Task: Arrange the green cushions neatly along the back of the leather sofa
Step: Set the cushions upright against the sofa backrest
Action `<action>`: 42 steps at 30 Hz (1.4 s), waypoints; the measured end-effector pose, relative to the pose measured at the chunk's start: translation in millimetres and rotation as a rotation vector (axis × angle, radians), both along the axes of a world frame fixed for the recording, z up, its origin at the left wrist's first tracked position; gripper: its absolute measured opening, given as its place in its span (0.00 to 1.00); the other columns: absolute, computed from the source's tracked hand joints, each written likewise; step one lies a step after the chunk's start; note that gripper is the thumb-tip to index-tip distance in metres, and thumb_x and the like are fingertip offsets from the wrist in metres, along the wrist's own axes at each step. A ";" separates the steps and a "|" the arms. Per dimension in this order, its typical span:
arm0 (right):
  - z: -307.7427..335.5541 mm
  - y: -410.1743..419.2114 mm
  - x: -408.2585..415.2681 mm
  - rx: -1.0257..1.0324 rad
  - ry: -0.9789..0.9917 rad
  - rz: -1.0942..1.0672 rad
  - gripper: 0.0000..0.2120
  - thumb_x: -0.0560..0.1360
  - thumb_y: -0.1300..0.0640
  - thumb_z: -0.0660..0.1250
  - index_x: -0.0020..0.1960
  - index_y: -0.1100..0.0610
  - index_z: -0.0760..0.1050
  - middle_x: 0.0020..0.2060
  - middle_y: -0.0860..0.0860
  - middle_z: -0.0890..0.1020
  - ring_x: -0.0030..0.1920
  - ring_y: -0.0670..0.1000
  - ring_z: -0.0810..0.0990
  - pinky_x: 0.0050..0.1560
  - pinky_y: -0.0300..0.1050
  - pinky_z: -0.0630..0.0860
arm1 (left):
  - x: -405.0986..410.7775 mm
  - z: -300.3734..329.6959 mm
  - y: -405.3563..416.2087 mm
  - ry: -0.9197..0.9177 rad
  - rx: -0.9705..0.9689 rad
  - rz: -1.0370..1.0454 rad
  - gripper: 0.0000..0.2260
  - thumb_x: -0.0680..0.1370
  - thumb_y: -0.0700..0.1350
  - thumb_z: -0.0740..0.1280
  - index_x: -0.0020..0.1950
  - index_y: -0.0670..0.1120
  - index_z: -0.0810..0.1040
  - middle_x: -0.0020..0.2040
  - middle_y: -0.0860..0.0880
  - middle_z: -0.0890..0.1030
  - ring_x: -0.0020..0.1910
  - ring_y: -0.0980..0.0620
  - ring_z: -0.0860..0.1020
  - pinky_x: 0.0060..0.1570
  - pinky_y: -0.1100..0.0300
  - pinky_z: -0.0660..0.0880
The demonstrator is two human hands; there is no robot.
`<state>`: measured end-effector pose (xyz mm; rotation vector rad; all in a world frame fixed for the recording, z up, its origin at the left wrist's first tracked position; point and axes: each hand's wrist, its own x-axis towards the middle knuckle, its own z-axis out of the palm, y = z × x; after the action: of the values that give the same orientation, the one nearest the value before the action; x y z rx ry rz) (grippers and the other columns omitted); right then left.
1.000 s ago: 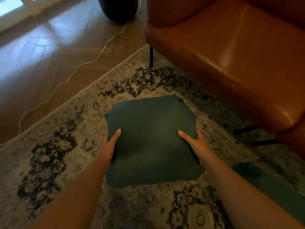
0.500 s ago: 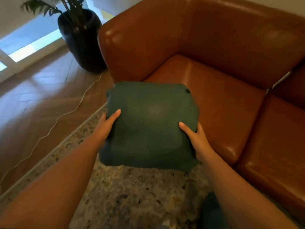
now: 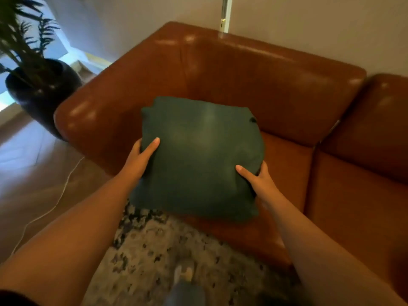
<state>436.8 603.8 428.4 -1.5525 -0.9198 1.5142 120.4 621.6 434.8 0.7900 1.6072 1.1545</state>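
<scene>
A dark green square cushion [image 3: 198, 157] is held in the air over the left seat of the brown leather sofa [image 3: 254, 76]. My left hand [image 3: 140, 159] grips its left edge, thumb on top and fingers hidden underneath. My right hand [image 3: 257, 181] grips its right edge the same way. The cushion lies roughly flat, its far edge pointing at the sofa's backrest. It hides most of the seat below it. The sofa's left armrest [image 3: 92, 120] curves round beside the cushion.
A dark round pot with a palm plant [image 3: 42, 89] stands on the wooden floor left of the sofa. A white cable [image 3: 59, 195] runs across the floor. A patterned rug [image 3: 163, 257] lies under my foot [image 3: 183, 274]. A second seat section [image 3: 364, 195] continues to the right.
Both hands lifted the cushion off the rug and carried it up and forward over the sofa seat. My view rose from the floor to the backrest and wall.
</scene>
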 end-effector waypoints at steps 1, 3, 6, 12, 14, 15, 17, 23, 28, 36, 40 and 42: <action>-0.9 17.5 0.5 0.010 0.003 -0.019 0.39 0.68 0.49 0.75 0.73 0.49 0.57 0.64 0.48 0.72 0.62 0.54 0.73 0.62 0.53 0.73 | 1.7 0.7 22.8 0.024 0.010 -0.032 0.28 0.74 0.57 0.68 0.70 0.49 0.67 0.60 0.51 0.75 0.56 0.52 0.76 0.56 0.55 0.74; -2.6 52.7 0.1 0.020 -0.001 -0.043 0.41 0.66 0.49 0.76 0.72 0.49 0.58 0.64 0.48 0.72 0.63 0.54 0.74 0.63 0.55 0.73 | 2.8 0.9 66.2 0.034 0.015 -0.073 0.32 0.70 0.62 0.71 0.68 0.49 0.67 0.60 0.51 0.75 0.57 0.52 0.76 0.57 0.56 0.73; -5.5 103.3 -3.8 0.036 -0.017 -0.049 0.35 0.67 0.56 0.76 0.68 0.50 0.61 0.63 0.49 0.73 0.62 0.53 0.74 0.62 0.55 0.73 | -0.3 -5.0 124.7 0.016 -0.002 -0.112 0.42 0.59 0.68 0.74 0.66 0.50 0.68 0.61 0.51 0.76 0.59 0.52 0.76 0.61 0.51 0.73; -25.0 182.4 4.8 0.012 -0.045 -0.058 0.44 0.66 0.56 0.77 0.74 0.47 0.55 0.69 0.48 0.69 0.67 0.53 0.70 0.68 0.58 0.69 | 21.6 -22.6 216.8 0.056 0.000 -0.140 0.24 0.72 0.54 0.72 0.63 0.51 0.67 0.56 0.54 0.76 0.54 0.53 0.76 0.53 0.56 0.72; -31.0 204.0 8.3 0.003 -0.054 -0.056 0.46 0.67 0.56 0.77 0.75 0.47 0.53 0.71 0.48 0.67 0.69 0.53 0.68 0.69 0.58 0.67 | 25.4 -27.7 245.2 0.058 0.024 -0.160 0.23 0.71 0.54 0.72 0.62 0.53 0.69 0.55 0.55 0.77 0.56 0.53 0.77 0.56 0.55 0.73; -34.5 213.5 8.4 0.002 -0.065 -0.052 0.46 0.68 0.56 0.76 0.76 0.47 0.52 0.71 0.48 0.66 0.70 0.53 0.67 0.70 0.58 0.66 | 25.3 -31.1 259.3 0.069 0.035 -0.166 0.22 0.71 0.54 0.72 0.62 0.53 0.69 0.56 0.55 0.77 0.56 0.53 0.77 0.56 0.55 0.73; -44.6 231.0 5.5 -0.014 -0.094 -0.049 0.45 0.69 0.60 0.75 0.76 0.51 0.49 0.72 0.49 0.65 0.71 0.52 0.65 0.71 0.54 0.65 | 28.1 -34.6 282.7 0.104 0.055 -0.171 0.24 0.72 0.54 0.72 0.65 0.53 0.69 0.58 0.54 0.77 0.57 0.53 0.76 0.56 0.56 0.72; -58.6 264.8 -12.2 -0.109 -0.129 -0.249 0.54 0.51 0.65 0.70 0.74 0.52 0.52 0.68 0.56 0.68 0.66 0.61 0.68 0.61 0.61 0.72 | 39.4 -51.7 314.8 0.446 0.145 -0.152 0.42 0.70 0.59 0.72 0.77 0.49 0.55 0.74 0.48 0.64 0.72 0.50 0.63 0.71 0.50 0.62; -58.9 263.8 -23.7 -0.021 -0.178 -0.211 0.52 0.53 0.60 0.66 0.76 0.52 0.52 0.70 0.53 0.67 0.67 0.57 0.68 0.60 0.57 0.74 | 38.4 -52.5 313.0 0.419 0.199 -0.133 0.39 0.69 0.64 0.68 0.75 0.54 0.59 0.73 0.49 0.66 0.70 0.51 0.66 0.70 0.49 0.64; -61.4 273.2 -30.0 -0.070 -0.325 -0.243 0.45 0.56 0.52 0.64 0.73 0.48 0.59 0.66 0.52 0.72 0.66 0.61 0.68 0.65 0.60 0.69 | 43.9 -56.7 301.0 0.375 0.251 -0.113 0.36 0.68 0.67 0.67 0.73 0.60 0.61 0.71 0.55 0.69 0.68 0.55 0.69 0.68 0.49 0.68; -68.3 282.7 -19.6 -0.062 -0.344 -0.214 0.48 0.55 0.50 0.66 0.74 0.45 0.56 0.67 0.51 0.72 0.67 0.61 0.69 0.65 0.59 0.69 | 43.2 -65.3 296.5 0.458 0.225 -0.139 0.34 0.71 0.63 0.68 0.74 0.58 0.60 0.70 0.52 0.69 0.68 0.52 0.70 0.67 0.50 0.68; -86.6 288.6 -8.8 -0.071 -0.329 -0.172 0.54 0.50 0.47 0.67 0.74 0.42 0.51 0.68 0.52 0.71 0.68 0.61 0.69 0.66 0.59 0.69 | 45.0 -68.4 290.2 0.530 0.178 -0.130 0.33 0.74 0.57 0.69 0.75 0.56 0.59 0.69 0.47 0.68 0.67 0.48 0.70 0.66 0.52 0.67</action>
<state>428.1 892.3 341.9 -1.9184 -0.8919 1.2036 165.4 911.8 366.4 1.3845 1.8559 1.0564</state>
